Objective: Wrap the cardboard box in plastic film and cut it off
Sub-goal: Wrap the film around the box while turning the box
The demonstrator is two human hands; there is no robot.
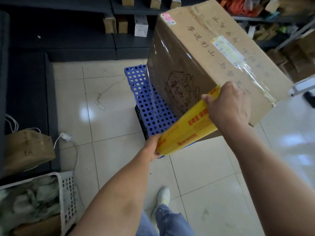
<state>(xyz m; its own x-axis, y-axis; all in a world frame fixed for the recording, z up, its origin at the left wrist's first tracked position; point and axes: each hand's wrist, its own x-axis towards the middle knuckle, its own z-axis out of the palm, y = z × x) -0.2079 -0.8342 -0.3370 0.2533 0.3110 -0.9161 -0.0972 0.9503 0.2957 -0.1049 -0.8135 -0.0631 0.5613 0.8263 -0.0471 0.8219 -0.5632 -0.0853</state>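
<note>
A large cardboard box (pixel 201 48) with printed characters and labels stands on a blue perforated crate (pixel 148 103). Clear plastic film is stretched over its left face. A yellow roll of plastic film (pixel 185 128) with red print lies slanted against the box's near corner. My left hand (pixel 151 149) grips the roll's lower end. My right hand (pixel 228 104) grips its upper end, by the box's near top edge.
Dark shelving with small boxes (pixel 122 23) runs along the back. A brown paper bag (pixel 27 149) and a white basket (pixel 68 198) sit at the left. A white cable (pixel 68 138) and string lie on the tiled floor. My shoe (pixel 163 196) is below.
</note>
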